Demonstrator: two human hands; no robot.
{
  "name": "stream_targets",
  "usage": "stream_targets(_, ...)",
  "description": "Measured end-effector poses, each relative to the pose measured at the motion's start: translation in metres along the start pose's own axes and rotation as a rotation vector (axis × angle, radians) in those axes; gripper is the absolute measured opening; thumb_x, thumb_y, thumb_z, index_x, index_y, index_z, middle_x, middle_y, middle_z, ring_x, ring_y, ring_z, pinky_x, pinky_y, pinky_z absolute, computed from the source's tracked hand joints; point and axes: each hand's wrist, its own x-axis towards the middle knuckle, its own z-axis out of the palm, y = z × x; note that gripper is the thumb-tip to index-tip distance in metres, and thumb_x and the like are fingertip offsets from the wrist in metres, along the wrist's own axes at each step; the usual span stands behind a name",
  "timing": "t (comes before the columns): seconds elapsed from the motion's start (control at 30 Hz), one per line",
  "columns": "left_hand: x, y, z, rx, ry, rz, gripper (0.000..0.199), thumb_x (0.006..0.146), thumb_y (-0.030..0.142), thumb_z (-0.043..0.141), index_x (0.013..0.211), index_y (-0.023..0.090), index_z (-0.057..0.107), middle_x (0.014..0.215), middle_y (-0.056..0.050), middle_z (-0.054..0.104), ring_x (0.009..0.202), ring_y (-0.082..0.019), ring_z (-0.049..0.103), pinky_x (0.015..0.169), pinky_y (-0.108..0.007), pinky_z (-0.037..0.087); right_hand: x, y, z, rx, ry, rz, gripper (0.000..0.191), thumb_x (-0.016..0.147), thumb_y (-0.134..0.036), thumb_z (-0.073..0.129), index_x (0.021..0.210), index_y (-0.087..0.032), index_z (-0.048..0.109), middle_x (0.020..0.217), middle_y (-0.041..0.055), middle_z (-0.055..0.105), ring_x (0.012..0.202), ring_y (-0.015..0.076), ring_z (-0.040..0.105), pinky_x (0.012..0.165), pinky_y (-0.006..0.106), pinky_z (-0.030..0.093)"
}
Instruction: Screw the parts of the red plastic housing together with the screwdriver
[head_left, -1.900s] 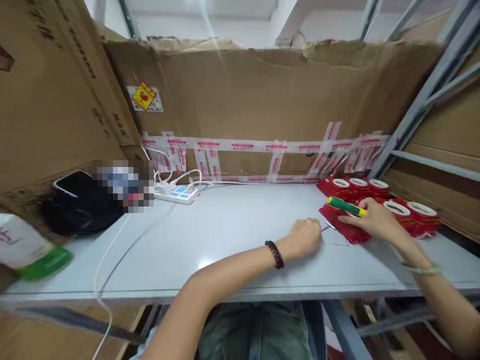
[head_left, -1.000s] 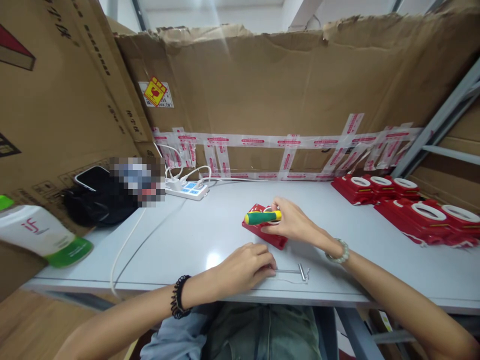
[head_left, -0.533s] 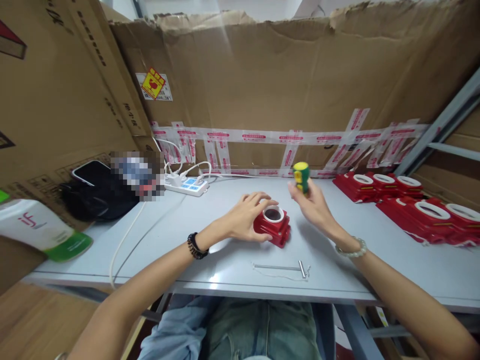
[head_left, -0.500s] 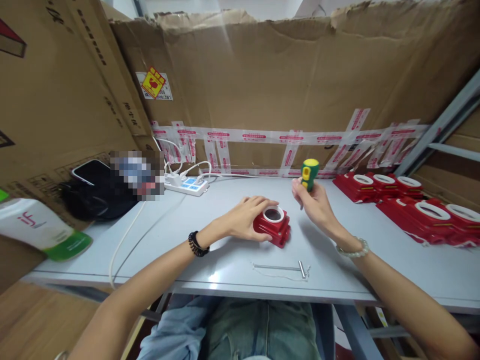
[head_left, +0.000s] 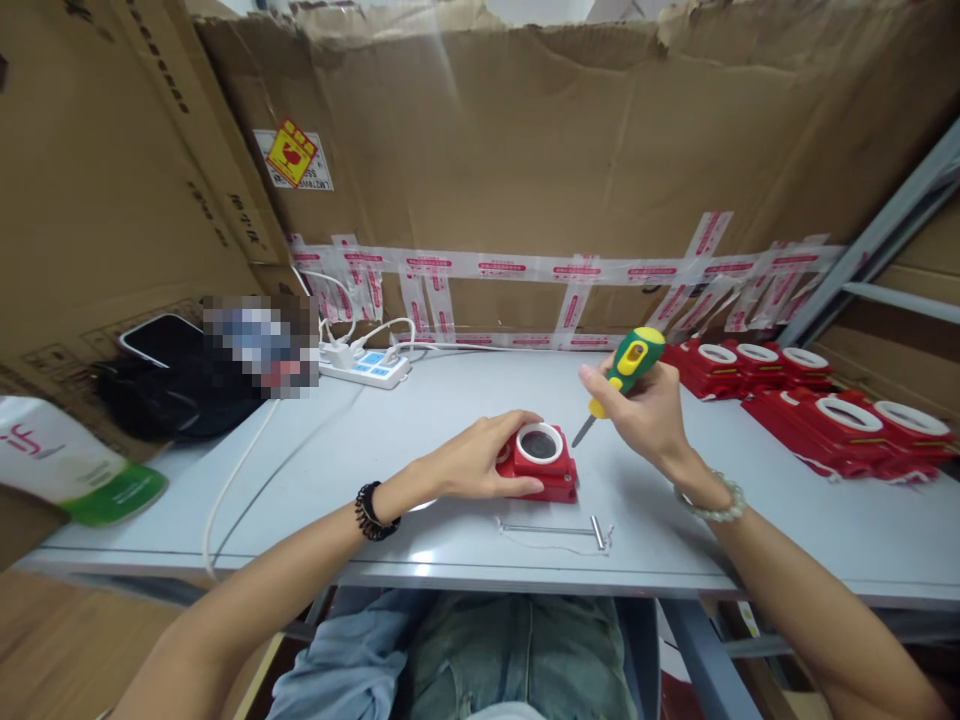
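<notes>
My left hand grips a red box from its left side, thumb along the front and fingers over the back. The box has a white ring around a dark round window on top and sits on the table. In my right hand is a screwdriver with a green and yellow handle, tilted so its tip points down and left. That tip hangs close to the box's right edge; whether it touches cannot be made out. A small metal T-shaped rod with a thin white string lies in front of the box.
Several similar red boxes stand at the right on the grey table. At the left are a white power strip with cables, a phone on a black bag, and a white-green bottle. Cardboard walls the back.
The screwdriver has swung from nearly upright to a slant, its tip coming to the box's right edge. My left hand has turned the box slightly and keeps its hold.
</notes>
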Motion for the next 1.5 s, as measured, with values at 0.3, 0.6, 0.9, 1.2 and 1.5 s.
stream_targets(0.3,-0.002,-0.002,0.002,0.006,0.008,0.027,0.067,0.081,0.050,0.070,0.134,0.019,0.043,0.128,-0.012,0.061,0.109,-0.027,0.062,0.094,-0.040,0.048,-0.003,0.006,0.005,-0.059,0.119,-0.012,0.026,0.071,-0.032,0.072,0.061,-0.019,0.052,0.051,-0.0043,0.051,0.046,0.0087,0.046,0.044,0.024,0.041)
stream_targets(0.6,-0.002,-0.002,0.001,0.028,0.003,0.033,0.067,0.082,0.052,0.069,0.134,0.018,0.043,0.128,-0.012,0.061,0.109,-0.027,0.062,0.095,-0.041,0.049,-0.001,0.019,0.011,-0.095,0.105,0.031,0.028,0.071,-0.036,0.070,0.061,-0.019,0.051,0.053,-0.0028,0.052,0.049,0.0101,0.047,0.048,0.026,0.042)
stream_targets(0.9,-0.002,-0.002,0.001,0.026,0.000,0.026,0.068,0.082,0.054,0.068,0.134,0.019,0.043,0.129,-0.014,0.060,0.111,-0.029,0.061,0.096,-0.042,0.048,0.002,0.017,0.017,-0.131,0.105,0.041,0.029,0.070,-0.037,0.069,0.058,-0.020,0.047,0.053,-0.0034,0.048,0.049,0.0095,0.043,0.048,0.026,0.039)
stream_targets(1.2,-0.003,-0.003,0.002,0.038,-0.001,0.019,0.071,0.081,0.055,0.069,0.136,0.018,0.042,0.128,-0.013,0.060,0.111,-0.028,0.061,0.098,-0.041,0.047,0.007,0.017,0.018,-0.200,0.088,0.010,0.028,0.071,-0.034,0.067,0.057,-0.021,0.046,0.052,-0.0034,0.047,0.049,0.0099,0.042,0.048,0.027,0.038)
stream_targets(1.5,-0.004,-0.001,-0.001,0.055,-0.053,-0.020,0.073,0.083,0.057,0.067,0.138,0.019,0.039,0.136,-0.013,0.056,0.116,-0.029,0.059,0.102,-0.043,0.044,0.008,0.015,0.015,-0.226,0.038,0.009,0.033,0.071,-0.036,0.070,0.055,-0.023,0.044,0.050,-0.0029,0.047,0.047,0.0106,0.043,0.047,0.029,0.037)
